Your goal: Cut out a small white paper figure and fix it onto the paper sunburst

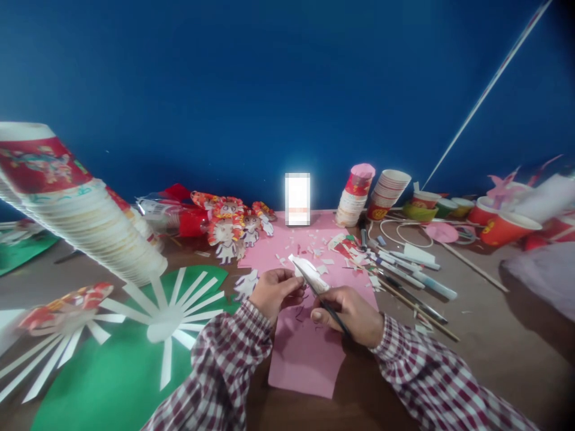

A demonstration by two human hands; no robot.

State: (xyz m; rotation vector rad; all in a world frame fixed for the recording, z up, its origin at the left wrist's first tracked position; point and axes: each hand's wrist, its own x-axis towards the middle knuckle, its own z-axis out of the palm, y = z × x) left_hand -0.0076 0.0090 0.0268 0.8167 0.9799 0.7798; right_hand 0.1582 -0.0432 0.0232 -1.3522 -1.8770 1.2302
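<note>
My left hand [281, 293] pinches a small white paper piece [317, 276] between thumb and fingers, held above pink paper [305, 374]. Closed around a slim dark tool [332, 312], my right hand [350, 312] holds it slanting across that white piece. The tool's tip lies against or over the paper; blur hides its exact kind. Small white and pink scraps [309, 239] lie scattered just beyond my hands. Left of my left hand is a white paper cutout [246, 284].
Stacked paper cups [90, 221] lean at left, above green paper [112, 365] with a cup cut into strips [166, 323]. Printed figure cutouts [227, 230] lie at the back. More cup stacks [354, 200], pens [399, 269] and a wooden stick [476, 266] are at right.
</note>
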